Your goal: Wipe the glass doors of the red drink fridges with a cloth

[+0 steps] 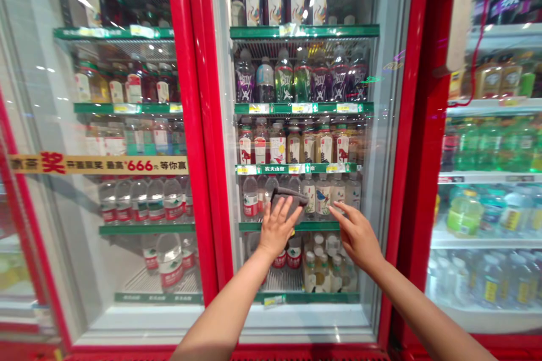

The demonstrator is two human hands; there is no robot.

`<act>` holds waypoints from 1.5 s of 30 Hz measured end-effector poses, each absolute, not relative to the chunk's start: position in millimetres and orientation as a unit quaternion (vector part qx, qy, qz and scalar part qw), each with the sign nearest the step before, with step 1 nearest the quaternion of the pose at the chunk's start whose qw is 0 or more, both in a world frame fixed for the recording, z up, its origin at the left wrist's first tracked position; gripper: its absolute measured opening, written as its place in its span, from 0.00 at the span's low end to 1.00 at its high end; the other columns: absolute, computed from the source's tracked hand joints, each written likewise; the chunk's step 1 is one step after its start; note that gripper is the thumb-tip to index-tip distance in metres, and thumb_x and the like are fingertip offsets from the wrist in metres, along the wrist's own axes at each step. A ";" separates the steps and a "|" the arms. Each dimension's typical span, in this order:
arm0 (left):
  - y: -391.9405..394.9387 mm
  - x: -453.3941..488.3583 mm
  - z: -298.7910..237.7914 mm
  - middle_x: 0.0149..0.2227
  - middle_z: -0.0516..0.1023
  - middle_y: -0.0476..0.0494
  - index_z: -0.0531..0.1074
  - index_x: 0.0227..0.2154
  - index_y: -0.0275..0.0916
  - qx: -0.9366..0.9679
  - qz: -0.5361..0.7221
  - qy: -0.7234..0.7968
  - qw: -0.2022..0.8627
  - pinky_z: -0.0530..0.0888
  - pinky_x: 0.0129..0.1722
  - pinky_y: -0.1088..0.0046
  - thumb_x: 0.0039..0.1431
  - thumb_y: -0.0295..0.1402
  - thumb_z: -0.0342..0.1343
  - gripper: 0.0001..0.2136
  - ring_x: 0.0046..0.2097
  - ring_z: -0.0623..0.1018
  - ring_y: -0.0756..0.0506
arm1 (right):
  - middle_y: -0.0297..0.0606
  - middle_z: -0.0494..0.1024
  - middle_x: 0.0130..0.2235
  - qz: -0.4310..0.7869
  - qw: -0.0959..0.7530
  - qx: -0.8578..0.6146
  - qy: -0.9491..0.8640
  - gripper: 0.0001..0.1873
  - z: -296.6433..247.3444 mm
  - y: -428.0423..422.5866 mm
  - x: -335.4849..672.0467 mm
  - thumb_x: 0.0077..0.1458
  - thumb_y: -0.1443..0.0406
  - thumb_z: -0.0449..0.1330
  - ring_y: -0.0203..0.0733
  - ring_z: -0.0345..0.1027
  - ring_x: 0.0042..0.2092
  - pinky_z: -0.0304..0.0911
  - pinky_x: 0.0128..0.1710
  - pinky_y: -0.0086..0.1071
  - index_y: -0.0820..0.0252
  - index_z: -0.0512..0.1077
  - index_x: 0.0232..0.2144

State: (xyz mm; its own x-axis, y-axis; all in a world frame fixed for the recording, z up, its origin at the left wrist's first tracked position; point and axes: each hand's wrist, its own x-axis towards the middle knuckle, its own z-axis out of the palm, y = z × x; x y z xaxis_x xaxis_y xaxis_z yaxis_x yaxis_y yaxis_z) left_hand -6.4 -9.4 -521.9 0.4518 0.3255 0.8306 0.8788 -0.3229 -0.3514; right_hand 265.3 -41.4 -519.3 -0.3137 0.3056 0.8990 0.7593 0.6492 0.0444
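The grey cloth point(300, 199) is folded under my left hand point(275, 232), low on the middle glass door point(392, 95) and a little left of the pane's centre. My left fingers are spread over it, apart from one another; it looks pressed to the glass rather than gripped. My right hand point(361, 238) is just to the right, its fingers loosely bent and apart, holding nothing; whether their tips touch the pane I cannot tell.

As far as I can judge, the cloth is in use at this one spot, with most of the pane outside it. Lights reflect across the glass, so I cannot tell which parts the cloth has covered and which are left.

Behind the glass, on the far side, stand patterned bottles point(323, 200) between my hands and red-labelled water bottles point(250, 203) to the left. Further out, a yellow banner point(99, 164) crosses the left door, and green bottles point(493, 143) fill a shelf at right.
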 end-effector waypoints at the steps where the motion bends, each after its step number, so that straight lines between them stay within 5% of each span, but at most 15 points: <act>1: -8.8 -5.0 -519.1 0.70 0.59 0.44 0.56 0.68 0.55 -0.759 -0.312 -0.380 0.426 0.49 0.72 0.47 0.54 0.30 0.67 0.41 0.72 0.57 0.40 | 0.46 0.69 0.63 -0.238 0.473 -0.343 -0.776 0.40 -518.1 -40.8 261.6 0.55 0.75 0.51 0.53 0.65 0.62 0.69 0.56 0.52 0.48 0.56 0.69; 7: -6.0 -19.1 -472.4 0.72 0.55 0.42 0.58 0.67 0.53 -0.703 -0.367 -0.448 0.413 0.50 0.71 0.47 0.57 0.30 0.64 0.37 0.73 0.52 0.38 | 0.47 0.68 0.63 -0.258 0.454 -0.338 -0.783 0.38 -505.5 -38.6 243.3 0.54 0.77 0.51 0.53 0.62 0.64 0.67 0.58 0.52 0.51 0.61 0.66; 11: -15.8 -37.1 -508.4 0.71 0.56 0.36 0.61 0.66 0.50 -0.651 -0.400 -0.500 0.407 0.56 0.69 0.43 0.56 0.29 0.66 0.36 0.73 0.51 0.35 | 0.47 0.67 0.65 -0.284 0.436 -0.326 -0.790 0.35 -502.7 -36.5 237.9 0.56 0.76 0.51 0.53 0.60 0.66 0.66 0.60 0.51 0.53 0.64 0.64; 16: -21.0 -40.5 -529.6 0.71 0.59 0.42 0.57 0.68 0.56 -0.721 -0.332 -0.446 0.414 0.53 0.70 0.46 0.54 0.31 0.68 0.41 0.72 0.55 0.38 | 0.49 0.66 0.66 -0.300 0.424 -0.308 -0.797 0.32 -502.5 -27.0 229.2 0.57 0.77 0.50 0.52 0.53 0.70 0.61 0.64 0.54 0.56 0.66 0.63; 22: -19.6 -59.2 -501.8 0.74 0.43 0.37 0.52 0.70 0.49 -0.605 -0.429 -0.543 0.394 0.55 0.69 0.41 0.58 0.29 0.63 0.40 0.73 0.48 0.33 | 0.49 0.59 0.69 -0.319 0.409 -0.287 -0.805 0.35 -493.8 -11.8 209.8 0.56 0.78 0.50 0.51 0.43 0.73 0.55 0.67 0.57 0.58 0.62 0.65; 28: -26.9 -59.0 -542.2 0.74 0.45 0.37 0.50 0.70 0.52 -0.639 -0.391 -0.532 0.395 0.59 0.67 0.42 0.56 0.28 0.65 0.43 0.73 0.50 0.33 | 0.41 0.56 0.71 -0.350 0.376 -0.246 -0.822 0.35 -487.2 7.1 183.4 0.62 0.73 0.52 0.47 0.49 0.71 0.48 0.70 0.52 0.50 0.55 0.69; 34: -15.5 -58.2 -509.4 0.75 0.41 0.36 0.44 0.72 0.49 -0.557 -0.476 -0.558 0.390 0.61 0.67 0.42 0.59 0.27 0.61 0.43 0.73 0.47 0.32 | 0.38 0.59 0.69 -0.372 0.406 -0.239 -0.800 0.39 -501.5 23.8 177.2 0.64 0.67 0.55 0.45 0.56 0.69 0.44 0.71 0.47 0.46 0.47 0.72; 41: -17.9 -45.3 -549.2 0.75 0.37 0.31 0.37 0.73 0.46 -0.484 -0.509 -0.596 0.389 0.64 0.65 0.41 0.61 0.27 0.58 0.44 0.73 0.45 0.29 | 0.36 0.58 0.70 -0.365 0.407 -0.245 -0.801 0.39 -505.5 26.0 179.3 0.64 0.66 0.56 0.46 0.57 0.68 0.44 0.71 0.49 0.44 0.45 0.72; 45: -15.8 -42.7 -516.1 0.75 0.34 0.31 0.38 0.73 0.43 -0.486 -0.511 -0.597 0.384 0.60 0.68 0.42 0.63 0.30 0.56 0.41 0.74 0.42 0.30 | 0.36 0.56 0.70 -0.346 0.403 -0.251 -0.809 0.39 -506.2 25.9 180.6 0.64 0.66 0.56 0.48 0.56 0.69 0.45 0.70 0.50 0.43 0.45 0.71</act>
State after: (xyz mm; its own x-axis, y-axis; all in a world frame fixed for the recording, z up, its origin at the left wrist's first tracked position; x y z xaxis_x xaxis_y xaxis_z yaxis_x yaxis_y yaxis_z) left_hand -42.7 -15.8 -516.1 -0.2335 0.1877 0.9541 0.9716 0.0068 0.2364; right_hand 180.6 25.9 -506.2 -0.5502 0.1269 0.8253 0.6847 0.6342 0.3590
